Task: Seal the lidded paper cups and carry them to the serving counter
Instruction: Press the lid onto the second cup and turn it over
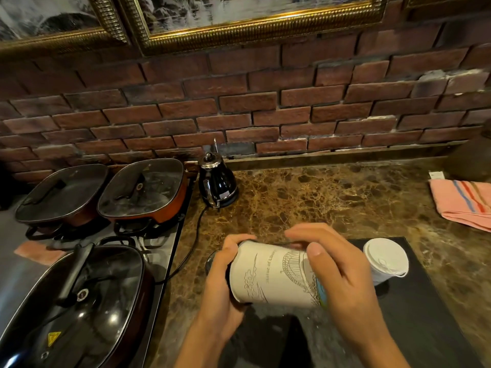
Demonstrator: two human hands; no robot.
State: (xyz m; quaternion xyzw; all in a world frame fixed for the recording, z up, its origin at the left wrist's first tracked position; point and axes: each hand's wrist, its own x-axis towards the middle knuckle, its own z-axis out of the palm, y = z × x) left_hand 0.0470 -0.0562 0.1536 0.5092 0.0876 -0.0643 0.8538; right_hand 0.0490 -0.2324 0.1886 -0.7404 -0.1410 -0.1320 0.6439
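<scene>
A white paper cup (pixel 271 274) with line drawings lies tilted on its side in the air above the marble counter, held between both hands. My left hand (pixel 220 285) grips its left end, where a dark lid shows. My right hand (pixel 337 272) wraps over its right part, fingers curled over the top. A second paper cup (pixel 385 258) with a white lid stands upright on a black tray (pixel 425 314) just right of my right hand.
A black electric kettle (pixel 216 181) with its cord stands at the back by the brick wall. Three lidded electric pans (pixel 143 189) fill the left side. A pink striped towel (pixel 462 203) lies at the right edge of the brown marble counter (pixel 318 197).
</scene>
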